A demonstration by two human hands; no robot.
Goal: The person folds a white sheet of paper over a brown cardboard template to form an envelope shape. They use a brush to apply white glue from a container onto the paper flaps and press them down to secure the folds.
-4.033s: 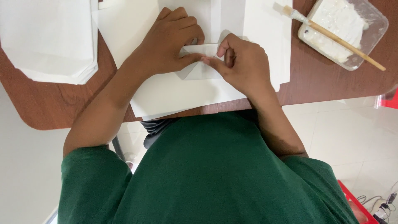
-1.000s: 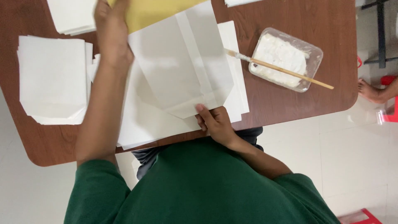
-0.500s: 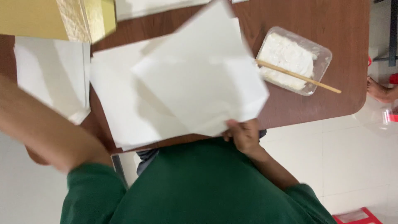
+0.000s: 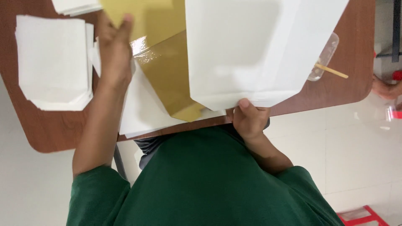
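Head view: I note the brown table [image 4: 25,125] carrying everything, its near edge against the person's green shirt [image 4: 209,180].

Largest thing in hand is the white folded paper bag [image 4: 247,50], lifted off the table and tilted up toward the camera over the right half of the table. The right hand [image 4: 250,119] pinches its pointed bottom fold at the near edge, thumb on top, fingers closed beneath.

Under it a gold glossy sheet [image 4: 167,75] lies slanted across the middle of the table, over a white sheet [image 4: 140,113] that reaches the near edge. The left hand [image 4: 114,52] rests flat and open on the gold sheet's left side, gripping nothing that I can see.

At the left edge sits a stack of white folded bags [image 4: 52,62]; I judge those finished. The lifted one looks folded too, but not yet set down with them. The gold sheet appears unfolded, so I judge its work not begun.

Near the right edge, a clear glue tray [image 4: 324,56], mostly hidden, with a wooden stick [image 4: 333,71].
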